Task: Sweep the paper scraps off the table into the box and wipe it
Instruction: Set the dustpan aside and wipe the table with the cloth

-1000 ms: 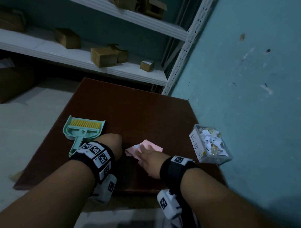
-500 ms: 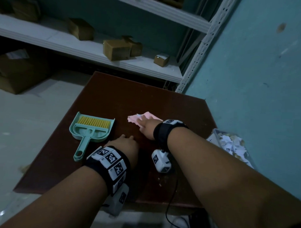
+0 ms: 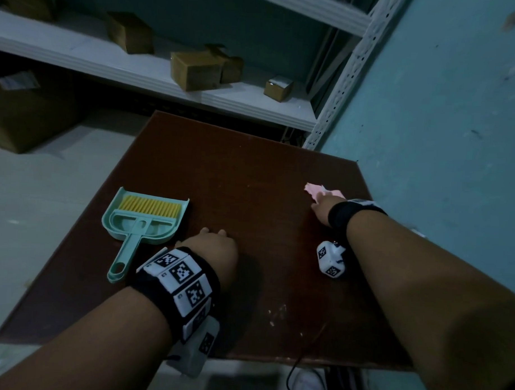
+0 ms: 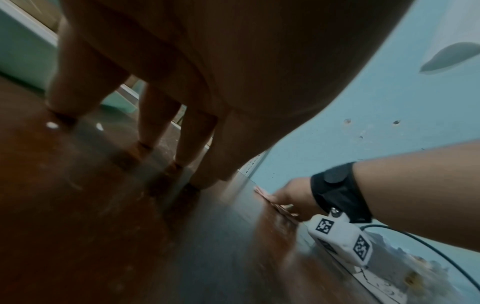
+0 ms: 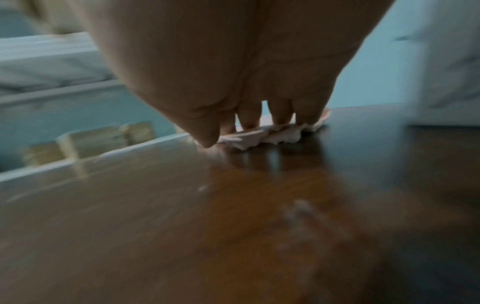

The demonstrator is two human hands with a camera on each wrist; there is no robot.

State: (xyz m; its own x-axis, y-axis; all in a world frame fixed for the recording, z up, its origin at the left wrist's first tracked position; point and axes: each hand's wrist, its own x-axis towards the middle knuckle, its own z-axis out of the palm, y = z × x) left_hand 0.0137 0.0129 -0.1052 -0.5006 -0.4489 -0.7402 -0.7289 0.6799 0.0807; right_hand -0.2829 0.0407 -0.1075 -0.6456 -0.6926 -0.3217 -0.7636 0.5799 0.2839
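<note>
My right hand (image 3: pixel 321 208) presses a crumpled pink cloth (image 3: pixel 316 190) flat on the dark brown table (image 3: pixel 237 165), at its right side close to the blue wall. The right wrist view shows straight fingers (image 5: pixel 249 117) pinning the cloth (image 5: pixel 270 134) down. My left hand (image 3: pixel 216 241) is propped on its fingertips (image 4: pixel 153 131) on the table beside the dustpan and holds nothing. A few small white paper scraps (image 3: pixel 275 315) lie near the front edge. The clear box (image 4: pixel 400 275) of paper scraps shows under my right forearm; in the head view the arm hides it.
A mint dustpan with a yellow-bristled brush (image 3: pixel 144 220) lies at the table's left, handle towards me. White shelves (image 3: pixel 167 75) with cardboard boxes stand behind the table. The blue wall (image 3: pixel 442 143) runs along the right edge. A cable hangs off the front edge.
My right hand has slid the pink cloth away from me and then rightwards towards the wall. The left hand stays planted beside the dustpan.
</note>
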